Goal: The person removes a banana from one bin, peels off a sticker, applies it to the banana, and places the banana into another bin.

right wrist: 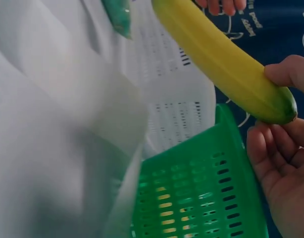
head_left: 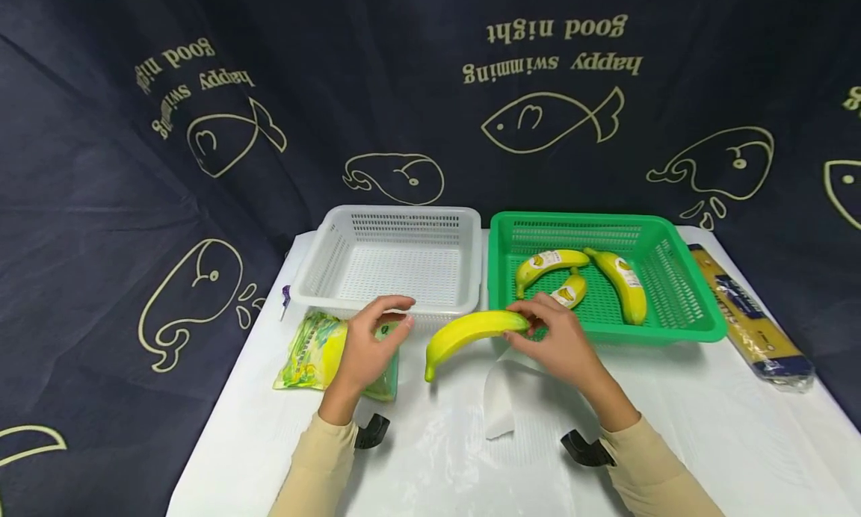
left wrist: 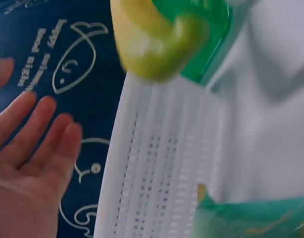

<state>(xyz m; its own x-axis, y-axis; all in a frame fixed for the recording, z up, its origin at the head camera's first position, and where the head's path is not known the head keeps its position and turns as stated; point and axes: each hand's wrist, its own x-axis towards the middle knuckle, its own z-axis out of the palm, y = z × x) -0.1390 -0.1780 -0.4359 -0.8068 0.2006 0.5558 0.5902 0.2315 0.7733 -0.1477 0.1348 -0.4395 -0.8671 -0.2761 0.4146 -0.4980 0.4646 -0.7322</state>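
Head view shows the right hand point(head_left: 561, 345) pinching a banana point(head_left: 471, 332) near the green basket point(head_left: 679, 293), likely needing lifting inside, while the left hand point(head_left: 368, 345) hovers relaxed, holding nothing.

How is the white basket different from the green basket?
The white basket has nothing inside it, while the green basket holds three bananas. The white basket sits on the person's left and the green basket on the right. Both are slotted plastic baskets of about the same shape, standing side by side on the table.
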